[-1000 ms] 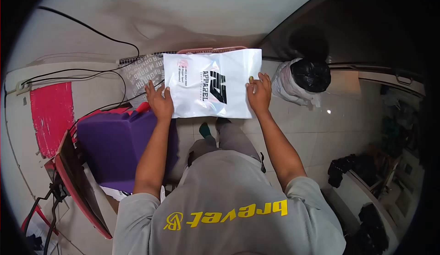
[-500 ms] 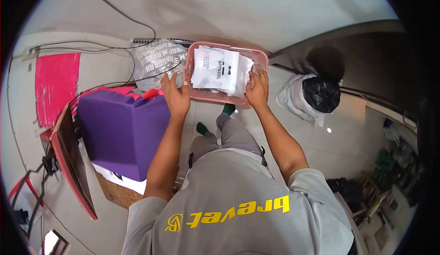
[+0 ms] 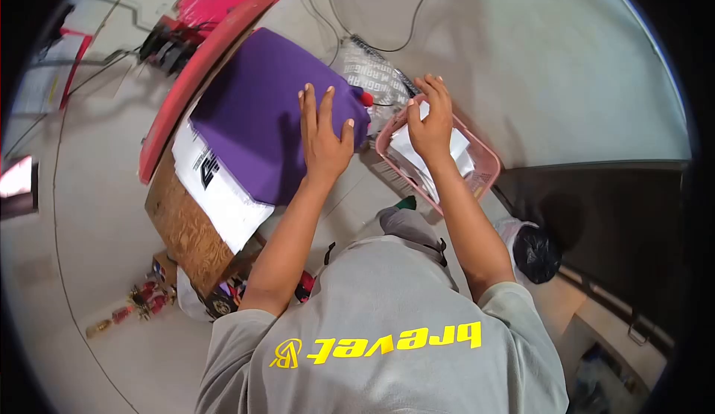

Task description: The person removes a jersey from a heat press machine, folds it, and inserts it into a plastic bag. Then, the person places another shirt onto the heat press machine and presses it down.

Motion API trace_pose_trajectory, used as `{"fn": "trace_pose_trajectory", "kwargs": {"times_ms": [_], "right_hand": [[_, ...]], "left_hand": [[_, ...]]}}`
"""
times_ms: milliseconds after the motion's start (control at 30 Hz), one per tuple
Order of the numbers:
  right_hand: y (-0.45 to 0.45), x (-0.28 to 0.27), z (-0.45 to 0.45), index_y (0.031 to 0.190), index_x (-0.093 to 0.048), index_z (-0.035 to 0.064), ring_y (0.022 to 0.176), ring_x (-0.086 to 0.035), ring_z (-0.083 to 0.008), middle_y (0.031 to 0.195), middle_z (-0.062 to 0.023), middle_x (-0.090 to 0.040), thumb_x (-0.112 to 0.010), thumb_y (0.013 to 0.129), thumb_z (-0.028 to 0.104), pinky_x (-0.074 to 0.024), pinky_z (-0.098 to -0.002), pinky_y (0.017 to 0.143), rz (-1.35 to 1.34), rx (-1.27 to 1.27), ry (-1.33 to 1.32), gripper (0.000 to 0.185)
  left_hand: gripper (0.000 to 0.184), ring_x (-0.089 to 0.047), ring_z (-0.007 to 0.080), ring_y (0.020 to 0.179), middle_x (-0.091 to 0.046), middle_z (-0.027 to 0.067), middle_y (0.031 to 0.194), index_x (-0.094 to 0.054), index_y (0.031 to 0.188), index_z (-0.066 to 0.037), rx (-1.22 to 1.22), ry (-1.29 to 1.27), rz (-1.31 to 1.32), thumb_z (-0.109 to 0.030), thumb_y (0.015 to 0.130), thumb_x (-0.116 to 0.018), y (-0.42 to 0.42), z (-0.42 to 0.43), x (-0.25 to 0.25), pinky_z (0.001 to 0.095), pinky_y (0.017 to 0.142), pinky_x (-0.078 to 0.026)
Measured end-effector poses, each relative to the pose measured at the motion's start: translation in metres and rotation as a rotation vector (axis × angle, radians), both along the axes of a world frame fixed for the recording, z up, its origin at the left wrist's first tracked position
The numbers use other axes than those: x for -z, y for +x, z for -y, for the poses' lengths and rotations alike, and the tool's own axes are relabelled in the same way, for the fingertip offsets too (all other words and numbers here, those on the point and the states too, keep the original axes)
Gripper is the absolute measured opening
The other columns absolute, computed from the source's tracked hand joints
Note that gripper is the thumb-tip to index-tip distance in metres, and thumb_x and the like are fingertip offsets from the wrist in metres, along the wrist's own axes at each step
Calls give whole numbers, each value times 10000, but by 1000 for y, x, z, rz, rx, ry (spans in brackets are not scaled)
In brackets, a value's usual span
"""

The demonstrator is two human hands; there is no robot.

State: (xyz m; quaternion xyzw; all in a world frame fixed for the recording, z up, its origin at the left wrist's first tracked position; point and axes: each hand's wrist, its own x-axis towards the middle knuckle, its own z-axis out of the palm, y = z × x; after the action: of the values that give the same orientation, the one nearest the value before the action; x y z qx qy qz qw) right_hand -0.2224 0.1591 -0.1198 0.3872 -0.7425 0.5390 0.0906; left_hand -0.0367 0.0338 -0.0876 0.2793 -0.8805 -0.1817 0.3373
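I'm between holds: both my hands are spread and I grip nothing. My left hand [image 3: 325,142] is over the edge of the purple cloth [image 3: 253,109], fingers long and parted; I can't tell whether they touch it. My right hand [image 3: 432,131] is above the near side of the basket [image 3: 488,162], thumb apart from the fingers, with no packet between them. Taking hold of anything from here would, I judge, call for lowering the hand and closing the fingers.

The basket is pink and holds white packets [image 3: 459,152] lying loosely over one another; my right arm hides part of them. The cloth lies on a black-printed white bag [image 3: 238,220], which rests on the wooden desk [image 3: 182,237]. Beyond the basket, a grey bag [image 3: 365,71] with white lettering bulges, its contents hidden.
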Motion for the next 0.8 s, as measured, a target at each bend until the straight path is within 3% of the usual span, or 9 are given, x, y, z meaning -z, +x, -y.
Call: {"fn": "trace_pose_trajectory", "kwargs": {"times_ms": [33,267,533,633,700,800], "right_hand": [[2,-10,1,1343,-663,48,1469,-455,-445,1471,-227,-586,-677,923,124,-365,-526,1216,16,-48,-15,427],[140,-68,37,1359,-664,28,1457,-429,-435,1546,-250,-475,-675,949,173,-355,-526,1207,-106,-358,-78,435],[324,-88,67,1383,-647,39,1462,-424,-436,1536,-237,-483,-694,940,153,-352,-526,1205,-173,-738,-111,460],[386,-83,73,1393,-634,46,1454,-432,-437,1534,-234,-491,-699,945,157,-357,-517,1204,-212,-856,-115,466],[415,-82,85,1395,-635,55,1449,-443,-428,1531,-227,-497,-701,947,160,-367,-510,1198,-210,-929,-84,465],[430,-81,109,1409,-629,71,1430,-464,-411,1542,-213,-497,-698,956,177,-385,-499,1188,-173,-1035,-25,469]], "left_hand": [[709,-260,518,1567,-283,316,1685,-462,1574,-39,-44,-17,34,-145,920,-714,5,-5,-7,553,1270,-276],[736,-355,453,1540,-365,296,1649,-428,1588,-54,-420,-16,-97,-125,922,-732,203,-4,-49,487,1251,-340],[788,-309,508,1544,-332,323,1658,-383,1617,-72,-849,-17,-116,-173,916,-729,408,-63,-52,536,1257,-315],[798,-326,502,1537,-343,319,1652,-386,1617,-78,-960,-13,-138,-178,908,-738,461,-81,-33,541,1246,-327],[778,-406,504,1486,-403,327,1606,-410,1588,-34,-986,-13,-156,-160,895,-740,486,-82,-28,530,1218,-364],[754,-423,446,1492,-451,303,1583,-413,1585,-15,-1094,131,-149,-136,920,-745,493,-77,-29,476,1238,-354]]}}
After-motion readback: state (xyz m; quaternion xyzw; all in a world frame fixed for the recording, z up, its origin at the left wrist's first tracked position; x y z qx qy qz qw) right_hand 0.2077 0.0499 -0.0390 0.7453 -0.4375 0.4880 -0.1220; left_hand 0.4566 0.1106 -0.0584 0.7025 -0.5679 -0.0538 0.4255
